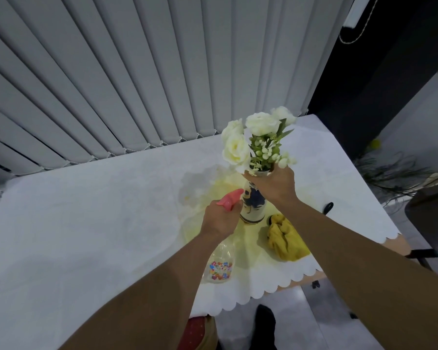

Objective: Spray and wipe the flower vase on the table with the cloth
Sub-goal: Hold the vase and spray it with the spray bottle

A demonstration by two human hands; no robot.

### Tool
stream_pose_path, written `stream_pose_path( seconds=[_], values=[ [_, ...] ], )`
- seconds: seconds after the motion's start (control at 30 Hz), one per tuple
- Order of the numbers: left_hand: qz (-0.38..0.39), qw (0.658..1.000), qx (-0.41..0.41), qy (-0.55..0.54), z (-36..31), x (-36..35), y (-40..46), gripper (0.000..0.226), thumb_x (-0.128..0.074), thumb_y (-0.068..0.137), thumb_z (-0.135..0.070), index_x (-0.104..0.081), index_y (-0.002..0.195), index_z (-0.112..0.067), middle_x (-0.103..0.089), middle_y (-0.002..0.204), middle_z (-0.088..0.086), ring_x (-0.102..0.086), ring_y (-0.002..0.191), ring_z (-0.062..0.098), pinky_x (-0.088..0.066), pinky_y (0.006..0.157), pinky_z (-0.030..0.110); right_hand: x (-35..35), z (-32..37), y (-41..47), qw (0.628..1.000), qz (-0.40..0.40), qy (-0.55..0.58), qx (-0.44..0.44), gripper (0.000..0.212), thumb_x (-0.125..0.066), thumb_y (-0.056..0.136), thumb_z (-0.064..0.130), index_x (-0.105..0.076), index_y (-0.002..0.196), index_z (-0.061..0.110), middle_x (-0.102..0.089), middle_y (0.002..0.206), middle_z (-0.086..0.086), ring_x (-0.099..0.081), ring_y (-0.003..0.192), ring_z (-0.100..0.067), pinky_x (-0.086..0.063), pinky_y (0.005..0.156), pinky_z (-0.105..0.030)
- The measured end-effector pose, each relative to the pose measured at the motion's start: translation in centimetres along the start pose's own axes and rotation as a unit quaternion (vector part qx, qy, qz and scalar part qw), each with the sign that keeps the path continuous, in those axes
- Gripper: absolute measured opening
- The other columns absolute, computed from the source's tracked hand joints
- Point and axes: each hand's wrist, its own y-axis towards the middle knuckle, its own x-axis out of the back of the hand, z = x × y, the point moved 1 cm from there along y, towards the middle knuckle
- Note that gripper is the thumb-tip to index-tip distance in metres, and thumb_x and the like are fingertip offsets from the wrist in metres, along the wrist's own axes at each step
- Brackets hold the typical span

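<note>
Spray nozzle at the vase — both hands busy.
The left hand (220,218) grips a spray bottle (221,263), its pink head (230,199) touching the blue-and-white flower vase (254,207); the right hand (273,184) clasps the vase's neck — a yellow cloth (285,239) lies just beside the right forearm.

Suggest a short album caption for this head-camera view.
Left hand aims a pink-topped spray bottle at the flower vase, steadied by the right hand; yellow cloth waits.
</note>
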Motion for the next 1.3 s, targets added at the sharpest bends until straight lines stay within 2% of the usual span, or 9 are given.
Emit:
stream_pose_path(
  seconds=[0.07,0.2,0.27,0.37,0.47,0.63,0.83,1.1,1.3],
  values=[
    [-0.012,1.0,-0.011,0.005,-0.2,0.1,0.1,0.034,-0.06,0.1,-0.031,-0.069,0.132,-0.04,-0.08,0.11,0.005,-0.074,0.086,0.023,-0.062,0.075,0.036,0.3,-0.3,-0.1,1.0,0.0,0.017,0.019,0.037,-0.087,0.071,0.035,-0.061,0.095,0.025,-0.066,0.091,0.007,-0.063,0.09,-0.013,-0.049,0.08,-0.026],
    [-0.009,1.0,-0.011,-0.003,-0.5,0.2,0.1,0.035,-0.061,0.1,-0.03,-0.069,0.133,-0.041,-0.077,0.092,-0.009,-0.062,0.07,0.009,-0.061,0.065,0.027,0.4,-0.8,-0.2,0.995,0.016,0.099,-0.023,0.039,-0.088,0.072,0.019,-0.065,0.104,0.019,-0.07,0.097,0.004,-0.068,0.095,-0.014,-0.055,0.082,-0.028],
    [0.0,1.0,-0.011,-0.004,-0.4,0.0,0.1,0.035,-0.06,0.1,-0.029,-0.07,0.131,-0.04,-0.079,0.095,-0.009,-0.062,0.08,0.01,-0.061,0.075,0.034,0.0,-0.8,-0.5,0.994,0.023,0.107,-0.026,0.058,-0.094,0.06,0.04,-0.065,0.107,0.02,-0.072,0.105,0.004,-0.069,0.104,-0.016,-0.056,0.092,-0.035],
    [0.0,1.0,-0.002,-0.007,-0.7,-0.2,-0.1,0.033,-0.061,0.098,-0.03,-0.071,0.127,-0.044,-0.068,0.068,-0.014,-0.057,0.068,0.017,-0.055,0.055,0.029,-0.6,-1.6,0.1,0.991,0.024,0.123,-0.036,0.087,-0.091,0.04,0.064,-0.065,0.109,0.018,-0.074,0.105,0.006,-0.07,0.101,-0.012,-0.058,0.09,-0.034],
    [0.003,1.0,-0.005,0.001,-0.9,-0.1,-0.2,0.032,-0.061,0.099,-0.03,-0.071,0.124,-0.048,-0.068,0.068,-0.012,-0.057,0.065,0.02,-0.052,0.047,0.026,0.2,-0.7,-0.4,0.993,0.009,0.11,-0.038,0.062,-0.095,0.057,0.039,-0.069,0.108,0.016,-0.074,0.101,0.007,-0.068,0.094,-0.007,-0.053,0.078,-0.019],
    [0.004,1.0,0.008,0.008,-0.7,-0.1,-0.3,0.03,-0.061,0.098,-0.031,-0.074,0.111,-0.053,-0.059,0.06,-0.014,-0.053,0.06,0.017,-0.048,0.056,0.027,0.1,-1.5,-0.4,0.983,0.002,0.173,-0.062,0.03,-0.086,0.068,0.015,-0.073,0.095,0.015,-0.074,0.088,0.005,-0.07,0.088,-0.014,-0.059,0.077,-0.029],
    [0.007,1.0,-0.007,0.02,-1.0,0.1,-0.4,0.03,-0.058,0.098,-0.033,-0.07,0.107,-0.059,-0.058,0.072,0.006,-0.05,0.058,0.02,-0.049,0.046,0.023,-0.9,-1.7,-0.5,0.979,0.01,0.179,-0.102,0.063,-0.092,0.041,0.052,-0.075,0.096,0.027,-0.077,0.094,0.011,-0.072,0.097,-0.012,-0.058,0.089,-0.039],
    [0.018,0.999,0.006,0.048,-0.8,-0.1,-0.1,0.028,-0.059,0.099,-0.033,-0.078,0.119,-0.027,-0.066,0.071,0.008,-0.051,0.044,0.016,-0.051,0.046,0.026,0.0,-0.8,-0.6,0.997,-0.011,0.076,-0.03,0.043,-0.079,0.073,0.021,-0.062,0.111,0.012,-0.063,0.089,0.003,-0.059,0.08,-0.014,-0.05,0.067,-0.026],
    [0.008,0.999,-0.002,0.032,-0.8,-0.4,-0.4,0.026,-0.06,0.099,-0.031,-0.077,0.119,-0.036,-0.059,0.063,0.004,-0.046,0.047,0.019,-0.046,0.047,0.028,-0.2,-0.6,-0.9,0.997,0.002,0.078,-0.002,0.056,-0.085,0.072,0.024,-0.056,0.12,0.019,-0.061,0.101,0.008,-0.059,0.099,-0.016,-0.051,0.089,-0.032]
  ],
)
